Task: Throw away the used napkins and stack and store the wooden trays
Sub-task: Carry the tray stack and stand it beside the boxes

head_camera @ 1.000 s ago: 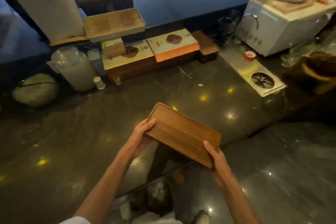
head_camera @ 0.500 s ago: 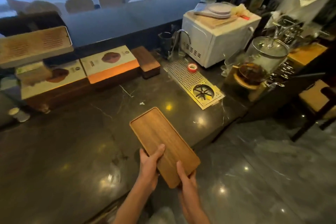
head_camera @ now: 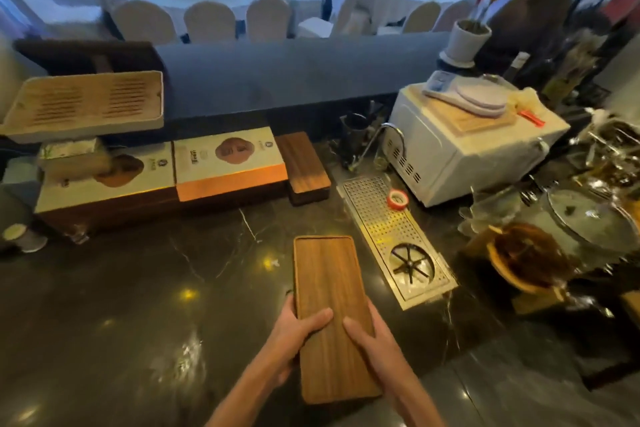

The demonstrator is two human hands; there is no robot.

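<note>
Clutter first, far left: a slatted rack (head_camera: pixel 83 104) sits above 2 boxes (head_camera: pixel 228 163) at the back of the counter (head_camera: pixel 138 305). Just right of them is a dark stack (head_camera: pixel 304 166) that looks like more trays, so my guess is that's where this one goes. Mid-shot, the left hand (head_camera: pixel 294 336) grips the tray (head_camera: pixel 329 288) by its left long edge, thumb curled over the top, and the right hand (head_camera: pixel 377 347) does the same on the other edge. Both hold only the near end, with the tray flat and pointing away over the counter; can't tell if it touches the stone. No napkins I can spot. Risk-wise, all that length sticks out past the grip, so the far end could dip and clip the counter, or ram the stack if it goes in crooked. Just right is the metal rinser (head_camera: pixel 391 236) with a tape roll (head_camera: pixel 396 199) on it, then glassware (head_camera: pixel 588 218) further over, so a swing that way knocks stuff.
</note>
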